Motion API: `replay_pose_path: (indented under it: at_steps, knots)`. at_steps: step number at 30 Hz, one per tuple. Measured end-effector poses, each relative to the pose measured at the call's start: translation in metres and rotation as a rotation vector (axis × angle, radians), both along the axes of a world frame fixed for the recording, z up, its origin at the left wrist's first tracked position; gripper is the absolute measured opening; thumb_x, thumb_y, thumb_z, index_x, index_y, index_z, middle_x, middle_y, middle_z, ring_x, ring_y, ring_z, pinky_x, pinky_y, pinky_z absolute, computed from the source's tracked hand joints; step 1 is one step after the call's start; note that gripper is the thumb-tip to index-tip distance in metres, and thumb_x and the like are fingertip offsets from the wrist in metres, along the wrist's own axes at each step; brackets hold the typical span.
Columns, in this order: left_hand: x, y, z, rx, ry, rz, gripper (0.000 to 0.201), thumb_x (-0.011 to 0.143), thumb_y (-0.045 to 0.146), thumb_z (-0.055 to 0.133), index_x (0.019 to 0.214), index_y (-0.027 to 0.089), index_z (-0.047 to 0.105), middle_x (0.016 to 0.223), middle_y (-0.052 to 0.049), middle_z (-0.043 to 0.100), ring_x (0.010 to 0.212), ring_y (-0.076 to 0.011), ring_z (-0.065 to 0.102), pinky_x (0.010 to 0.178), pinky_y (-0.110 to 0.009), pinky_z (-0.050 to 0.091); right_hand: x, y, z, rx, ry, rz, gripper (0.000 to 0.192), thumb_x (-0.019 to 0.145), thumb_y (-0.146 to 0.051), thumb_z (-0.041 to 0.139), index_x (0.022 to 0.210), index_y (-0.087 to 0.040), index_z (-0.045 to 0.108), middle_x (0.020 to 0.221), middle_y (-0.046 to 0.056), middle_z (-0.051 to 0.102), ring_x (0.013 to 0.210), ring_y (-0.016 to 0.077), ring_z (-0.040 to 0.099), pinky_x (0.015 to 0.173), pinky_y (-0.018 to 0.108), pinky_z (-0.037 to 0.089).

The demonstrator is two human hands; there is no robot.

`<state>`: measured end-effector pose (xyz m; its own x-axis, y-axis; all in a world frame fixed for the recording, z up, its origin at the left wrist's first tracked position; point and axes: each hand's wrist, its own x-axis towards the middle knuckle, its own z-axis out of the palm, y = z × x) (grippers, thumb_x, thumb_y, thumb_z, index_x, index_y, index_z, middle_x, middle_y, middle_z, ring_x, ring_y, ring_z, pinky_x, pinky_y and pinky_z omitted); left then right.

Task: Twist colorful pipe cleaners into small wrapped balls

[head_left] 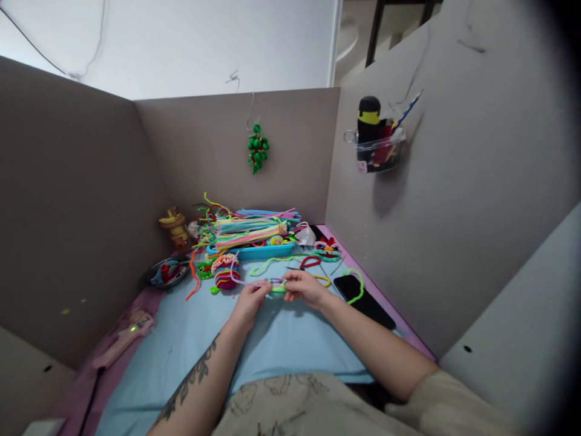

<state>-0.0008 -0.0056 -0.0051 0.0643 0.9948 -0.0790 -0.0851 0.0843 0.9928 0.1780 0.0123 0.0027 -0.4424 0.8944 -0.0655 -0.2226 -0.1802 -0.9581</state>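
Note:
Between my two hands is a small band of green and purple pipe cleaners point(278, 287). My left hand point(255, 297) pinches its left end, and a loose lilac pipe cleaner point(236, 277) curves up from there. My right hand point(303, 287) grips the right end with thumb and fingers. Just beyond my left hand stands a striped, multicoloured pipe cleaner piece point(226, 275) with a pale ruffled top. Scissors with a red and a yellow handle loop point(311, 261) lie beyond my right hand. A light green pipe cleaner point(358, 284) curls over a black phone point(363, 298).
A blue tray point(267, 251) at the back bears bundles of coloured pipe cleaners point(254, 230). A dark bowl point(167, 272) sits back left. A pink corded tool point(127, 339) lies at the left edge. A clear holder point(381, 145) hangs on the right panel, a green ornament point(258, 148) on the back one.

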Motion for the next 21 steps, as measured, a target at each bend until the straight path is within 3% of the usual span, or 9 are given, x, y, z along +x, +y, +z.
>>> replay_pose_path:
  at_steps: [10,16,18,21]
  knots:
    - [0.0026,-0.0022,0.0,0.099,-0.007,-0.052,0.034,0.059,0.043,0.074,0.065,0.011,0.063,0.05,0.004,0.046,0.044,-0.0042,0.029,0.043,-0.02,0.017,-0.0003,-0.003,-0.0027,0.108,-0.138,0.012,0.036,0.061,-0.041,0.073,0.08,-0.014,0.058,0.055,-0.003,0.059,0.046,0.0111,0.059,0.045,0.02,0.043]
    - [0.0037,-0.0016,0.002,0.049,-0.179,0.071,0.036,0.057,0.04,0.076,0.081,0.014,0.067,0.054,0.004,0.051,0.047,-0.0051,0.038,0.046,-0.018,0.027,-0.0017,-0.0028,-0.0017,0.213,-0.282,-0.087,0.027,0.063,-0.038,0.071,0.067,-0.015,0.058,0.047,-0.003,0.055,0.044,0.0099,0.053,0.046,0.02,0.039]
    - [0.0023,-0.0008,0.0033,0.032,-0.249,0.137,0.036,0.056,0.038,0.078,0.08,0.014,0.067,0.063,0.002,0.057,0.052,-0.0061,0.045,0.05,-0.018,0.033,-0.0007,-0.0011,-0.0021,0.194,-0.252,-0.101,0.025,0.063,-0.035,0.071,0.066,-0.015,0.057,0.047,-0.003,0.055,0.044,0.0095,0.052,0.046,0.02,0.038]
    - [0.0016,-0.0021,0.0062,-0.014,-0.312,0.143,0.03,0.057,0.034,0.078,0.076,0.014,0.066,0.092,-0.005,0.064,0.07,-0.0105,0.055,0.058,-0.019,0.041,0.0019,0.0008,-0.0021,0.109,-0.143,-0.055,0.025,0.061,-0.033,0.073,0.068,-0.016,0.056,0.05,-0.003,0.055,0.044,0.0091,0.052,0.045,0.02,0.036]
